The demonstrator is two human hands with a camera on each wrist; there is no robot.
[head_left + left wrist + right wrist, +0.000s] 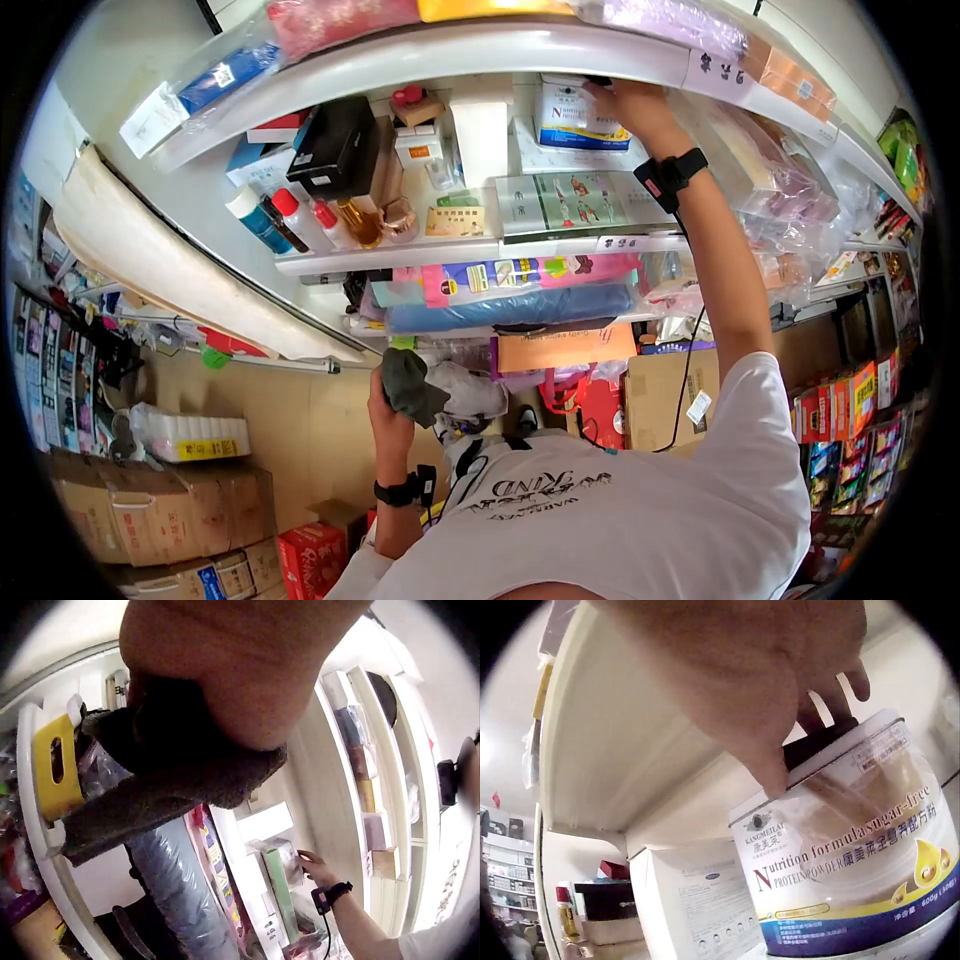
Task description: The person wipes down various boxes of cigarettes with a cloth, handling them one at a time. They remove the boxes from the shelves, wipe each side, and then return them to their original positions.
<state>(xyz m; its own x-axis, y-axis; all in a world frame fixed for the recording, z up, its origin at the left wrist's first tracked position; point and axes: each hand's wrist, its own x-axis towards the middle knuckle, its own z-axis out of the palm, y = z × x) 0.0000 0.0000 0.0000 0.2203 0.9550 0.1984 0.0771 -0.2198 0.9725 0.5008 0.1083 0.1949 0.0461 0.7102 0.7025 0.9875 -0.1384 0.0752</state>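
A crumpled dark grey-green cloth (408, 388) is gripped by my left hand (392, 420), low in front of the shelves; the left wrist view shows the cloth (142, 799) hanging beneath the hand (225, 675). My right hand (640, 108) is on top of a white and blue protein powder tin (580, 118) on the shelf. In the right wrist view the hand (772, 682) has its thumb by the front rim of the tin (847, 847), its fingers curved over a flat black object (821, 744) at the lid. Part of that black object is hidden under the hand.
A silver-green box (565, 203) lies in front of the tin. Bottles (290, 212) and a black box (335, 145) stand further left. The upper shelf's edge (500, 50) overhangs the right hand. Cartons (160, 505) are stacked on the floor.
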